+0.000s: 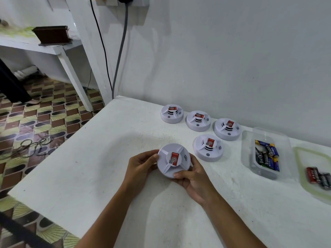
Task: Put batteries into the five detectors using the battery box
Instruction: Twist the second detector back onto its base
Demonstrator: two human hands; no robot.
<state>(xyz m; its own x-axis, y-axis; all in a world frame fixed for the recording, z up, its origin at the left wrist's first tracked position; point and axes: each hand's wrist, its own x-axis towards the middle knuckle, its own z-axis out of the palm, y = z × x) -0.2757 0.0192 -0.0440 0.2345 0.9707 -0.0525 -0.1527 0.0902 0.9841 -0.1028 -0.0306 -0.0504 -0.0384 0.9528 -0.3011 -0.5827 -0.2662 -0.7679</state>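
Note:
I hold a round white detector [172,159] with a red label above the middle of the white table [100,158]. My left hand [140,167] grips its left edge and my right hand [192,179] grips its lower right edge. Several more white detectors stand behind it: one close by [208,147] and three along the wall [172,113], [198,120], [227,128]. A clear plastic battery box [248,149] at the right holds several blue and black batteries [266,155].
The box lid [302,158] lies at the far right with a few red and black batteries [319,177] on it. The wall runs close behind the detectors. The table's left edge drops to a patterned floor with cables [32,145].

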